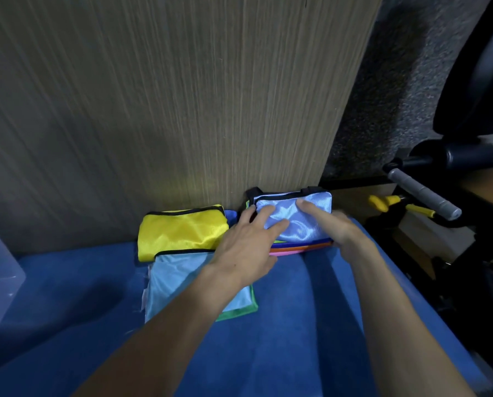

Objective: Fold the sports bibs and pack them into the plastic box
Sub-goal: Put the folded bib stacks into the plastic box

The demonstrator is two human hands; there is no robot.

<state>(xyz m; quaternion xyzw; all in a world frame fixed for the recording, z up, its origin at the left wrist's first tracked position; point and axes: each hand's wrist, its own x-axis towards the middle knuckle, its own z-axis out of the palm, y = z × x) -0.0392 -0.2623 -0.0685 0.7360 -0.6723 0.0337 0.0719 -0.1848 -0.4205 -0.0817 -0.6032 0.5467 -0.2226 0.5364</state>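
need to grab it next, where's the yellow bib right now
In the head view the folded yellow bib lies left of centre on the blue cloth, against the wooden panel, just left of the left hand.

A dim indoor scene is shown, lit softly from above and behind the camera. Broad forearm shadows are cast across the blue cloth, and a dark patch lies on the wooden panel at left. Sheen is seen on the pale blue bib. Motion blur softens the right hand (edges bend from wide-angle distortion).
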